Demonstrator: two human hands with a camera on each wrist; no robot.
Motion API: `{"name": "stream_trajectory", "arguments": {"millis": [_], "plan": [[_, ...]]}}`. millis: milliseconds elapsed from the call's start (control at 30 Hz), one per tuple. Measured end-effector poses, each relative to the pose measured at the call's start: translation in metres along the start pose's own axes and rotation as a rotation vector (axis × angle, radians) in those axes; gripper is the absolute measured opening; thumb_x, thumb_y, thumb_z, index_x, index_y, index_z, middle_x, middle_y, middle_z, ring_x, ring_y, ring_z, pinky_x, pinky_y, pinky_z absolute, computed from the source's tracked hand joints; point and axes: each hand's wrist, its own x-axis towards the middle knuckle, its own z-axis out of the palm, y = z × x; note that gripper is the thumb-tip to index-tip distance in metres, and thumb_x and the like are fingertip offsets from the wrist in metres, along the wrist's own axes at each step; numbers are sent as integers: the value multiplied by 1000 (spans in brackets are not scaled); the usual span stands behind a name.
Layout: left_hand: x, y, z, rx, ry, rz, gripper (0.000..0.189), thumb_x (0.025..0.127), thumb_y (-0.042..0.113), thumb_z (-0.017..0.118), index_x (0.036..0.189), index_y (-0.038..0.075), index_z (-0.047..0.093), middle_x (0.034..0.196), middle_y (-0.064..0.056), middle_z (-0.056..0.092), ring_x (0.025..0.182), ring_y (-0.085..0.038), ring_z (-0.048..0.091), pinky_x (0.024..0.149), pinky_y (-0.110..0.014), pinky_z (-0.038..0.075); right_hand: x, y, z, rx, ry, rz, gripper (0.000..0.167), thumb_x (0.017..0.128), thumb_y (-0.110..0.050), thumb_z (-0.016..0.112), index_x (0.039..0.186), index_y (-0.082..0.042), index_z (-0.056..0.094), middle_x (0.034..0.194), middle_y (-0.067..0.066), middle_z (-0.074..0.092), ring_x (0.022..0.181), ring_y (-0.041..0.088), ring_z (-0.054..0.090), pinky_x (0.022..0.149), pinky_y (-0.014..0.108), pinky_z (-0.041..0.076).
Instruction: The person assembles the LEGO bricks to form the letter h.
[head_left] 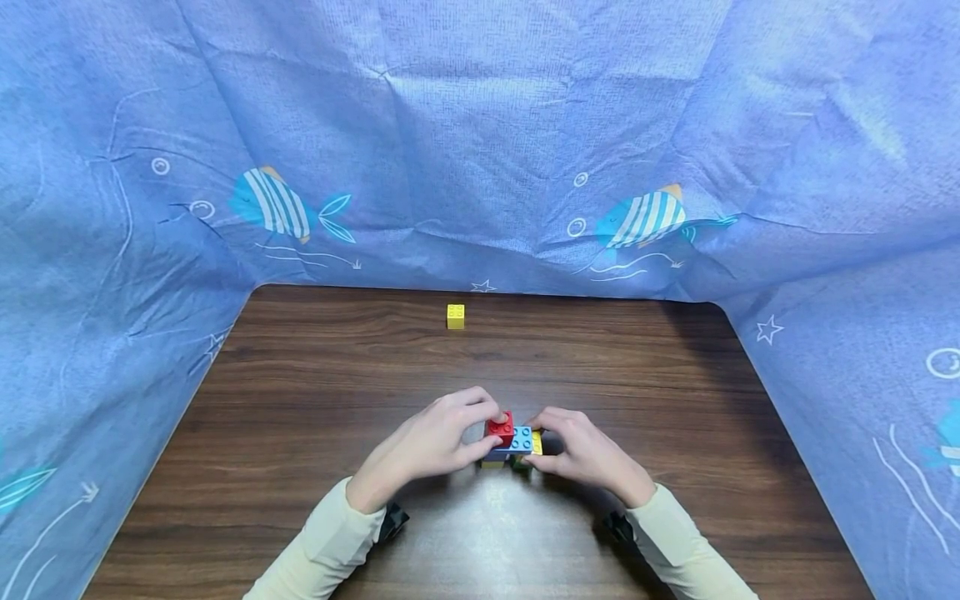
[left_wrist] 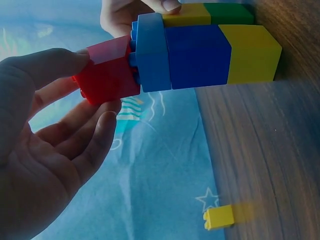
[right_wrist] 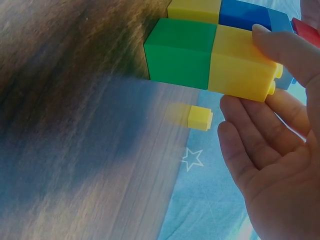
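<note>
My left hand (head_left: 431,442) grips a red brick (head_left: 500,428) between thumb and fingers, at the top of a small brick structure. Under the red one lies a light blue brick (head_left: 521,439), its studs bare on the right side. Below that come a dark blue brick (left_wrist: 199,56) and a yellow brick (left_wrist: 254,54) on the table. Alongside stands a second stack, a yellow brick (right_wrist: 242,62) over a green brick (right_wrist: 181,54). My right hand (head_left: 588,454) pinches that upper yellow brick, thumb on one side and fingers on the other. Whether the red brick is fully seated cannot be told.
A loose yellow brick (head_left: 456,317) stands near the far edge of the dark wooden table (head_left: 337,350). Blue cloth (head_left: 480,150) printed with fish hangs behind the table and along both sides.
</note>
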Motion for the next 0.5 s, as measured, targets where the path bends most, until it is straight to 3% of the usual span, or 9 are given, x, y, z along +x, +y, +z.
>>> {"name": "stream_trajectory", "arguments": {"millis": [233,500], "plan": [[1,1,0,10,-27,-18,15,90,18,76,101,10,71,99,0,64,83,-8,57,74,-20,51,0,0,1,17,-2,-1,28,87,-23,81,109,-12,70,101,-3,70,86,13,66,75,35,59],[3,4,-1,39,-63,-1,12,91,18,77,98,15,68,98,3,60,84,-8,55,73,-19,49,1,1,0,19,-6,5,27,86,-23,82,109,-12,70,102,-3,70,87,13,66,75,34,59]]}}
